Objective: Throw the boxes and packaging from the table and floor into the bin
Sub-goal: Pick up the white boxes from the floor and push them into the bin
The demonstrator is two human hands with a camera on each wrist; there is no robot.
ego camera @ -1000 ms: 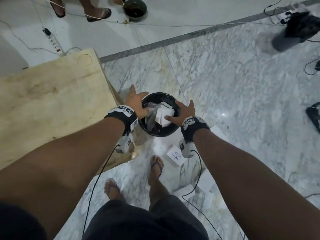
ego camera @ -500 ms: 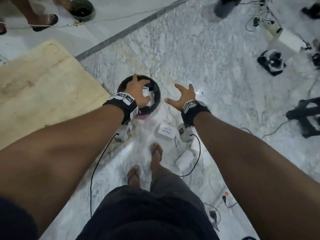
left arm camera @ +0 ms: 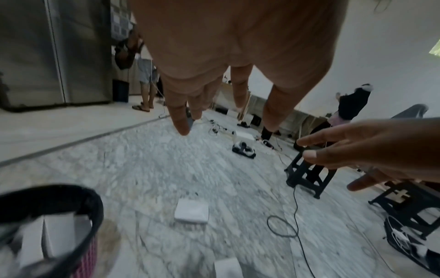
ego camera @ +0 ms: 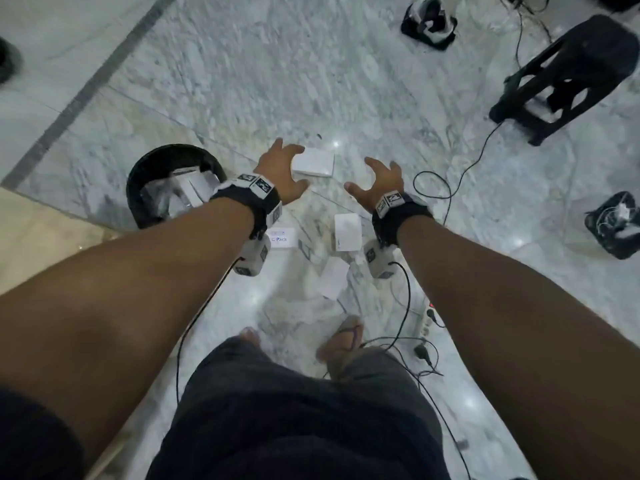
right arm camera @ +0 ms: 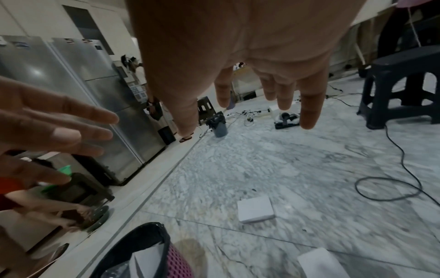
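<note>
One tabletop point(ego camera: 41, 244), lower left edge. One black bin point(ego camera: 138, 188), left of centre, holding white boxes. Left hand point(ego camera: 277, 171), centre: fingers spread, empty. Four white boxes on the marble floor point(ego camera: 242, 81): one point(ego camera: 313, 162) at centre beside the left hand, three point(ego camera: 348, 232) just below. Right hand point(ego camera: 379, 183), right of centre: spread, empty. One black stool point(ego camera: 568, 74), upper right.

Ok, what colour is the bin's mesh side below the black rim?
Pink mesh on the bin, seen best in the right wrist view.
</note>
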